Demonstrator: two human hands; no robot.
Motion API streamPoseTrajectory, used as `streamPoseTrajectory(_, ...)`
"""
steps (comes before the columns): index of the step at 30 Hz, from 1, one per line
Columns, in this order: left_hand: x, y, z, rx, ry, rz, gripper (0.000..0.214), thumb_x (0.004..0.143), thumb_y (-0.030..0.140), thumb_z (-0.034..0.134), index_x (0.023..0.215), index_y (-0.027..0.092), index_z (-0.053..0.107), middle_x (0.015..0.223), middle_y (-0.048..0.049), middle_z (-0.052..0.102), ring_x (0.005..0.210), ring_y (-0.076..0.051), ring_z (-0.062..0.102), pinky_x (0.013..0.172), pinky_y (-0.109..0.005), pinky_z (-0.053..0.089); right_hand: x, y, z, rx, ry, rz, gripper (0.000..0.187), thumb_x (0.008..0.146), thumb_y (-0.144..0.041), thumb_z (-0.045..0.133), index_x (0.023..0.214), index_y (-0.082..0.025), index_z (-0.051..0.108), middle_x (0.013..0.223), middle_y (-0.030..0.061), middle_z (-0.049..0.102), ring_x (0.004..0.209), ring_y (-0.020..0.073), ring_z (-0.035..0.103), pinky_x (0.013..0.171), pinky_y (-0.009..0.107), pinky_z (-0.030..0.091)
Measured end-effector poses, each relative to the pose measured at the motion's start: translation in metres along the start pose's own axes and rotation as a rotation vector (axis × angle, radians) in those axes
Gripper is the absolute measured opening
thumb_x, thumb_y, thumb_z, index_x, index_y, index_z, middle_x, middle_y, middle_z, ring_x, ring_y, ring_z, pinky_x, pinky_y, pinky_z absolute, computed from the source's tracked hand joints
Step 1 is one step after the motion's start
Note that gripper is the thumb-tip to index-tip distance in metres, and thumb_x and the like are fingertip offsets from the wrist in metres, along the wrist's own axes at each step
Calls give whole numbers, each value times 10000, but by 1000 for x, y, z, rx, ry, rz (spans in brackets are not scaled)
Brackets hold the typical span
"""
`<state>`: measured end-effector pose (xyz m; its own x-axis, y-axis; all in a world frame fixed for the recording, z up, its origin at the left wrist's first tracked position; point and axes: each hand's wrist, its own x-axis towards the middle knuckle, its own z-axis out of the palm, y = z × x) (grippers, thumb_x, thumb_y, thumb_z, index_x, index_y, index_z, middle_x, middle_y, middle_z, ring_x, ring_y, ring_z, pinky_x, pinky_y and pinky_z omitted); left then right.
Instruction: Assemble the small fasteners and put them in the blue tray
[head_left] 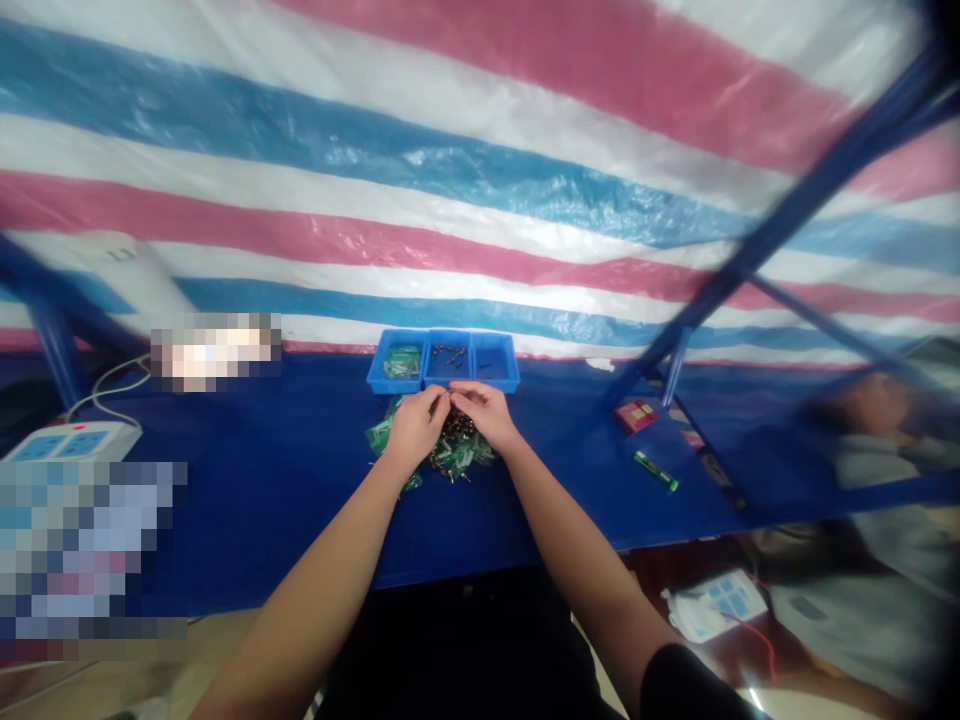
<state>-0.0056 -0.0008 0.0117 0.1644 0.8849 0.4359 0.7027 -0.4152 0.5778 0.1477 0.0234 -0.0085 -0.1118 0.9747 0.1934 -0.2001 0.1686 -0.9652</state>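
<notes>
The left hand (417,425) and right hand (486,408) are meeting at the fingertips. Each grip is pinching narrow; I cannot tell if they are holding anything. Tiny metal pieces (459,425) and see-through green bits (461,458) are lying in a heap at six o'clock from the fingertips, on the blue tabletop (285,490). The three-part blue bin (397,386) is sitting at twelve o'clock. The hands are crowding the heap, so bumping could be scattering bits; slipping fingers could be losing one.
</notes>
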Motion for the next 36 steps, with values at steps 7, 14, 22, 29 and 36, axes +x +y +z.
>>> streamPoseTrajectory(7,0,-1,1,12,21,-3,298,972,374,417,868,210,643,737,-18,664,690,-165,601,665,-263,420,2,5,-2,-66,-10,-9,356,728,-408,751,1010,-190,755,1000,68,749,914,211,695,874,365,553)
streamPoseTrajectory(14,-1,0,2,-92,54,-36,256,934,395,507,1093,227,618,860,-20,714,738,-170,656,684,-261,462,3,6,-5,-134,44,-51,333,760,-432,729,982,-187,768,958,68,757,869,213,696,850,362,557)
streamPoseTrajectory(22,-1,-3,4,-30,42,-10,244,963,374,440,988,224,631,757,-13,674,674,-165,622,650,-262,437,1,3,-2,-84,23,-38,350,731,-419,751,995,-189,755,955,60,752,843,198,694,827,348,564)
streamPoseTrajectory(29,-2,-3,3,-27,43,-34,269,965,396,437,940,223,640,745,-12,675,674,-165,628,651,-259,440,1,2,-1,-89,-4,-21,347,731,-405,747,998,-183,752,953,67,753,842,202,700,835,358,565)
streamPoseTrajectory(36,-1,2,2,-115,61,-32,243,939,383,496,1084,236,625,893,-21,718,779,-169,665,714,-257,475,3,3,-4,-154,45,-41,349,755,-442,725,985,-183,758,967,72,755,857,208,699,831,348,564)
